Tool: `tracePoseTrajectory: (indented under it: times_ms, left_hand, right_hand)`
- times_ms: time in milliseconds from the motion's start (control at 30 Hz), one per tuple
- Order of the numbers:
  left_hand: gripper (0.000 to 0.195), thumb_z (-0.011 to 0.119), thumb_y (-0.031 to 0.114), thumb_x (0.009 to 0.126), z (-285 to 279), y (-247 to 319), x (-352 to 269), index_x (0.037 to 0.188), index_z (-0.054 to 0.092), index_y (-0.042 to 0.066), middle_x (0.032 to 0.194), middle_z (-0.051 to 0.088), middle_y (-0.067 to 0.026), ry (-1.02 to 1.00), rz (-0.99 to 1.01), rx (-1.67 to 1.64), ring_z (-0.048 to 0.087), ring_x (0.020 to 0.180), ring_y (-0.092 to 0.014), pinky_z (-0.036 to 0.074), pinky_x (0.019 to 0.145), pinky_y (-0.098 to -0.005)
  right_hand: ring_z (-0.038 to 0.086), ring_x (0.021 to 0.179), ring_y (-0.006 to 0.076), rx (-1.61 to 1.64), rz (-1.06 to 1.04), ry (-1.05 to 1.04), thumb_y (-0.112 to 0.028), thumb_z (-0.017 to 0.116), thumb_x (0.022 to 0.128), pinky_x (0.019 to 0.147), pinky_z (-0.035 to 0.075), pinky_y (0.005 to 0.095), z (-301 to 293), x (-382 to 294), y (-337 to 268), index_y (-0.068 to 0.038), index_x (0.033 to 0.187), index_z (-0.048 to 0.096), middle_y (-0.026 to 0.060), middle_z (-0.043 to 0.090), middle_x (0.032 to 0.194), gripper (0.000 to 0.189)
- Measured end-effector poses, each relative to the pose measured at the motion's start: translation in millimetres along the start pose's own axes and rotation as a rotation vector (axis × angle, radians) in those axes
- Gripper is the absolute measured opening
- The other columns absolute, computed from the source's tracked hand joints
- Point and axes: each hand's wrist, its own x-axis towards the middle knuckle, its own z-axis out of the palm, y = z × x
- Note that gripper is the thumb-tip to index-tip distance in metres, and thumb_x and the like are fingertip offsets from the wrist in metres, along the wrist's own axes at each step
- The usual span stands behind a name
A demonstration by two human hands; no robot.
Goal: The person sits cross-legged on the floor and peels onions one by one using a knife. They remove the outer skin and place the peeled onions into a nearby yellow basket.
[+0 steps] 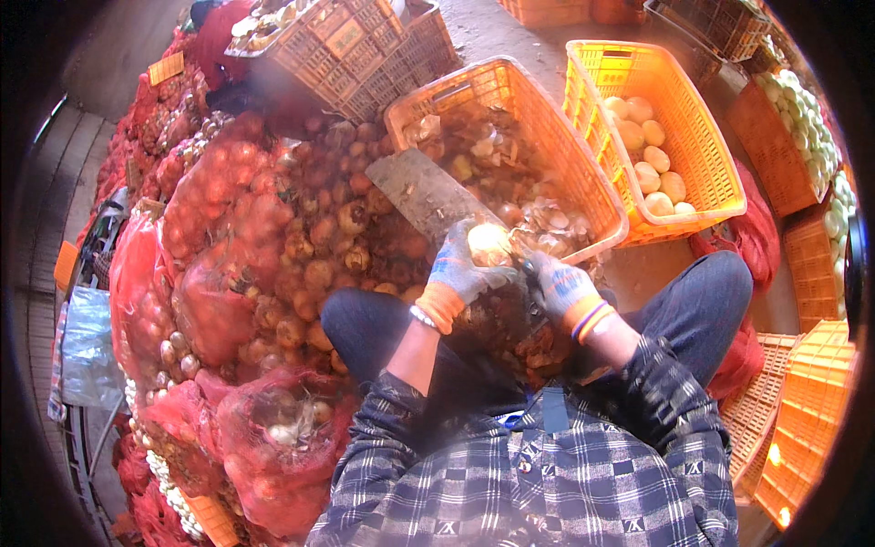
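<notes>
My left hand (459, 265), in a grey and blue work glove with an orange cuff, grips a pale, brightly lit onion (488, 244). Close to the onion's right side, my right hand (566, 282), gloved alike, is closed around a small dark tool (530, 265), seemingly a knife; its blade is mostly hidden. Both hands are above the near end of a worn flat board (431, 190), which lies over the left side of an orange plastic crate (601, 179). Loose onion skins (489, 140) fill much of that crate's bottom.
Unpeeled onions (318, 273) and red mesh sacks (225, 178) are heaped at left. Peeled onions (656, 159) lie in a yellow-orange crate (711, 161) at right. Stacked crates (342, 51) stand ahead, near a partly visible person (222, 44). More crates (806, 403) line the right.
</notes>
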Motion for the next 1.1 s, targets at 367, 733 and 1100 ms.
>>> tracePoseTrajectory:
  times_ms: [367,733,1100]
  left_hand:
    - [0.087,0.094,0.018,0.064,-9,-14,15,0.137,0.049,0.003,0.128,0.06,-0.0124,-0.136,-0.004,-0.176,0.06,0.114,-0.02,0.053,0.096,-0.034]
    - [0.105,0.098,0.022,0.057,-12,-43,-5,0.147,0.045,0.008,0.143,0.052,-0.0092,-0.12,0.26,-0.295,0.047,0.134,-0.022,0.038,0.114,-0.0376]
    - [0.094,0.092,0.026,0.057,-11,-13,-31,0.141,0.051,0.014,0.136,0.057,-0.0177,0.039,0.591,0.267,0.053,0.128,-0.039,0.042,0.11,-0.0474]
  right_hand:
    - [0.071,0.095,0.0406,-0.104,0.081,0.016,-0.021,0.049,0.097,0.083,0.057,0.0503,17,9,10,-0.006,0.135,0.05,0.0253,0.068,0.116,0.041]
    - [0.064,0.082,0.0138,1.398,0.123,-0.167,-0.012,0.055,0.097,0.07,0.053,0.0271,14,20,12,-0.01,0.143,0.051,0.0011,0.067,0.101,0.046]
    - [0.048,0.055,0.0073,2.337,0.047,-0.305,-0.037,0.059,0.103,0.047,0.041,0.0226,-69,25,-48,-0.013,0.099,0.057,-0.0022,0.053,0.073,0.024]
